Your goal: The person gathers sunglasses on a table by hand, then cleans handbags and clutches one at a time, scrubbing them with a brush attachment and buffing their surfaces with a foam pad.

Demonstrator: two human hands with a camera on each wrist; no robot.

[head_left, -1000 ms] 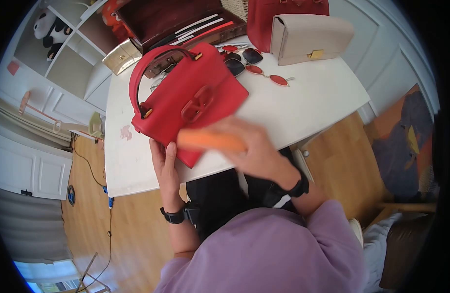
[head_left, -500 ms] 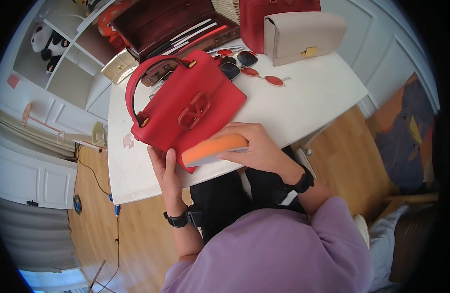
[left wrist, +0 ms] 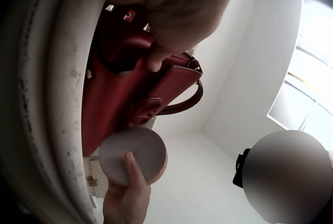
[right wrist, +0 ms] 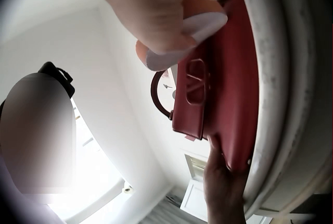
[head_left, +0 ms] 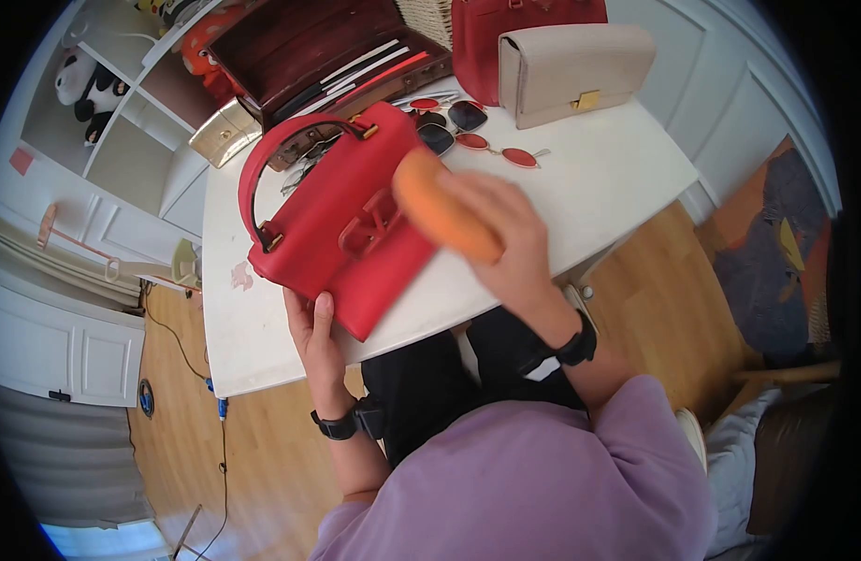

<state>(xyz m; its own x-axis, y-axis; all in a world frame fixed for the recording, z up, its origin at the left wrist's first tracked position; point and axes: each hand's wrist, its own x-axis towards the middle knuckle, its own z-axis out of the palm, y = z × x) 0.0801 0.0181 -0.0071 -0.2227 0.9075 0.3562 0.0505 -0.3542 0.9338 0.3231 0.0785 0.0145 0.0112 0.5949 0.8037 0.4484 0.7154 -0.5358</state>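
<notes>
Left hand [head_left: 313, 341] on the red handbag [head_left: 323, 224], right hand [head_left: 519, 248] round an orange pad [head_left: 440, 201]

At the far left we see a white shelf unit [head_left: 123, 168] with a panda toy [head_left: 89, 93] sitting in one compartment. To its right, on the far left part of the white table [head_left: 608, 173], is a small gold clutch [head_left: 226, 133], and just beside that a brown case [head_left: 304, 51] with its lid raised, holding black, white and red strips.

Nearer to us, the left hand grasps the lower near-left end of the red handbag, thumb on the front side and fingers behind. We find this bag on the table, left of centre and close to the near edge, its handle towards the far left and its emblem facing us.

Over the bag's right part we see the pad, blurred in the head view; the wrist views show its grey face. The right hand's fingers are curled round it, thumb against that face. We cannot tell whether pad and bag touch.

Beyond the bag lie dark sunglasses [head_left: 467, 116], and to their right a pair with red lenses [head_left: 518, 157]. Behind them stands a deep red bag [head_left: 474, 56], and at its right a beige bag [head_left: 575, 75] with a gold clasp.
</notes>
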